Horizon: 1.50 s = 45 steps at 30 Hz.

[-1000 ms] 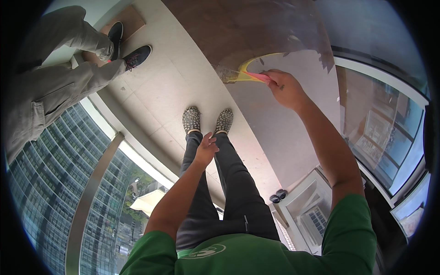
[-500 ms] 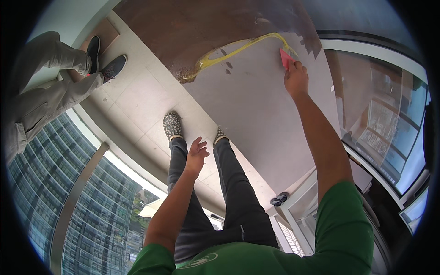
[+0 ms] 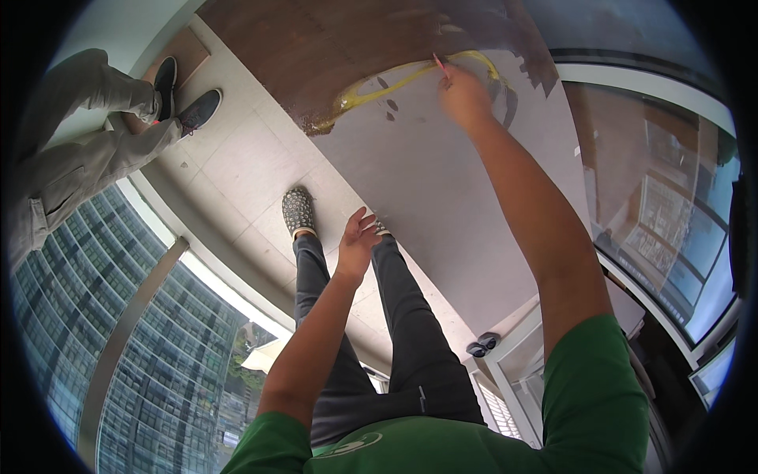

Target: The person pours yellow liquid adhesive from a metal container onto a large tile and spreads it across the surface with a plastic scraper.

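Note:
My right hand (image 3: 466, 96) is closed around a small pink scraper (image 3: 440, 66), most of it hidden by my fingers. Its edge meets a grey board-like surface (image 3: 403, 182) at the upper rim of a looped streak of yellow liquid (image 3: 357, 99). A dark wet smear (image 3: 505, 107) lies right of my hand. Beyond the streak, a dark brown coating (image 3: 324, 47) covers the far part of the surface. My left hand (image 3: 358, 243) hangs in the air over my right shoe, fingers apart and slightly bent, holding nothing.
At the left stands another person in grey trousers (image 3: 99, 95) and dark shoes (image 3: 199, 113). My feet are on pale floor tiles (image 3: 245, 170). A glazed window frame (image 3: 647, 91) borders the surface on the right. A small black object (image 3: 483, 344) sits by its near corner.
My right hand has swept the scraper leftward from the streak's right end, leaving a dark smear there. My left hand has risen slightly and shifted right.

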### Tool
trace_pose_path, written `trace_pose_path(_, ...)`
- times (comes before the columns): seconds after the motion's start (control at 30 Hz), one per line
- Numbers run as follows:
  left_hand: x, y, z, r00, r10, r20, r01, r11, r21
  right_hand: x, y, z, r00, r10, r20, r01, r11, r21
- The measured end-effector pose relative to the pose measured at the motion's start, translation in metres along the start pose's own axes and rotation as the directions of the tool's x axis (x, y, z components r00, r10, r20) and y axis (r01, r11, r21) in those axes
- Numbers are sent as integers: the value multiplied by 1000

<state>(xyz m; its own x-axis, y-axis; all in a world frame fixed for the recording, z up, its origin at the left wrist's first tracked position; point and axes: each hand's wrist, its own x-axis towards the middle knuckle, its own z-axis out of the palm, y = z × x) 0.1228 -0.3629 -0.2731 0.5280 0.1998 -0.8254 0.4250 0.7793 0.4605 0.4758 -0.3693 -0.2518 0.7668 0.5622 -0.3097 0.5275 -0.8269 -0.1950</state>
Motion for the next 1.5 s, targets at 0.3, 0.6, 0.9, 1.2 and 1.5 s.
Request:
trace_pose_path(0.3,-6,-15,-23,999,-49,10,49,999,15,-54,-141,41,919,-367,146,373,928,-17)
trace_pose_path(0.6,-22,-41,-37,994,-109,24,105,986,133,-125,-151,23,806,-491,330,400,863,307)
trace_pose_path(0.9,-26,-64,-26,989,-144,42,135,974,182,-52,66,-98,984,74,160,-157,776,611)
trace_pose_path(1.2,-33,-109,-22,959,-280,-50,285,941,185,54,198,-50,869,-261,-421,152,949,-275)
trace_pose_path(1.5,-30,-118,4,960,-280,-16,275,929,249,69,253,-58,942,54,-331,-35,997,64)
